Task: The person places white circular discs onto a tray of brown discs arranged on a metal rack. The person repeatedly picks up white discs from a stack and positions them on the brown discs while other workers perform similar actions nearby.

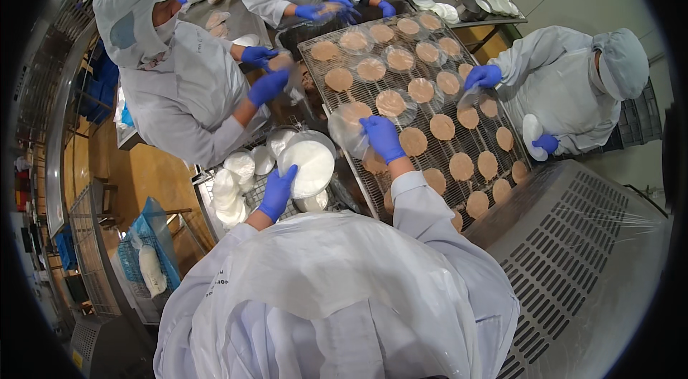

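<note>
My left hand (278, 192), in a blue glove, grips the near edge of a round white tray (309, 166) that lies on top of a stack of the same trays. My right hand (382, 136), also gloved, holds a clear plastic wrapper (345, 125) with a round brown flat cake inside it, at the near left edge of a wire rack (337, 103). The rack carries rows of the same brown cakes (442, 126), some of them under clear film.
A person on the left holds a wrapped cake in blue gloves (266, 86). On the right, another person touches the rack with one hand (482, 76) and holds a white tray (532, 128). Two more work at the far end. More white trays (233, 185) lie left; a perforated metal cover (580, 250) sits at lower right.
</note>
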Available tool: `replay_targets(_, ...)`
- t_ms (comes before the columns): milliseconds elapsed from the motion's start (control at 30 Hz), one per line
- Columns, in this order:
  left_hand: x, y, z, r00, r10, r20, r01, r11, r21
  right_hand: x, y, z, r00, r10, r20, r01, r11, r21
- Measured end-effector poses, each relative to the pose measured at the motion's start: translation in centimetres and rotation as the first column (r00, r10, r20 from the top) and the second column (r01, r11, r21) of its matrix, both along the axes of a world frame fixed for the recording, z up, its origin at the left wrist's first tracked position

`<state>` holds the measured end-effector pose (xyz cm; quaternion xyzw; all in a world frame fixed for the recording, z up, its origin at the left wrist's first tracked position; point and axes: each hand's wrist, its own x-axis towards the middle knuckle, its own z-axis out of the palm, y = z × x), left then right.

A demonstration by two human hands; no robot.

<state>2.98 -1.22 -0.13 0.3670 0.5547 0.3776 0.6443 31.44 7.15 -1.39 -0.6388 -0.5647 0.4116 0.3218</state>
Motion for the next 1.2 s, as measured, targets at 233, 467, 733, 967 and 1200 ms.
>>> replay_targets(233, 0.5, 0.1, 0.1, 1.000, -0.023, 0.013, 0.023, 0.999, -0.048, -0.1, -0.1, -3.0, 0.998, 0.068, -0.007, -0.068, 0.997, -0.034)
replay_targets(467, -1.1, -0.6, -0.9, 0.989, -0.007, -0.149, 0.019, 0.996, 0.082, 13.5, 0.8, -4.9, 0.817, -0.116, 0.565, -0.059, 0.957, 0.283)
replay_targets(733, -1.9, -1.9, -4.1, 0.937, -0.167, -0.307, 0.261, 0.918, 0.298, 21.5, 3.3, 4.2, 0.550, -0.791, 0.267, 0.446, 0.549, 0.707)
replay_targets(967, -0.2, 0.3, -1.6, 0.994, -0.098, -0.040, 0.099, 0.995, 0.010, 17.5, 7.4, -10.0, 0.436, -0.415, 0.799, 0.068, 0.900, 0.430)
replay_targets(1200, -0.5, 0.2, -1.4, 0.997, -0.031, -0.076, 0.038, 0.996, 0.085, 4.9, 7.0, -7.3, 0.642, -0.084, 0.762, -0.148, 0.962, 0.230)
